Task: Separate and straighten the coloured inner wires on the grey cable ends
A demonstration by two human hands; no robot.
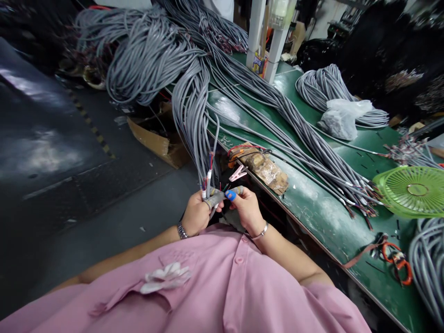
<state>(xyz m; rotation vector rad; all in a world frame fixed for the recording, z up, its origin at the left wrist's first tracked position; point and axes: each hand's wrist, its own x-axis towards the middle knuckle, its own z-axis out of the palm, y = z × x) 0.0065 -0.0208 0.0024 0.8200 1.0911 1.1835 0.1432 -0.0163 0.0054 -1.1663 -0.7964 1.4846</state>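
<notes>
Head view: see left hand [197, 213] closed round grey cables [189, 108] just beside the edge of the green table [312, 222]. See right hand [249, 210] pinching at thin wires [226, 187], with blue-wrapped thumb [230, 195] close to the left fingertips; cannot tell the exact strand in the pinch. Place the held ends near, just beyond the pink shirt [208, 282], with the lengths behind running up to the far-left pile [145, 60]. Note upright cable end [209, 173] beside left hand, with white band and bared coloured wires; judge jacket as already stripped there. Judge work under the fingers as partway, not finished. Note laid-out cables [301, 134] on the table to the right, with coloured wires at the ends; cannot tell whether handled or waiting. Find pink clip [237, 173] near, orange-handled scissors [404, 265] well apart on the right, both unheld
</notes>
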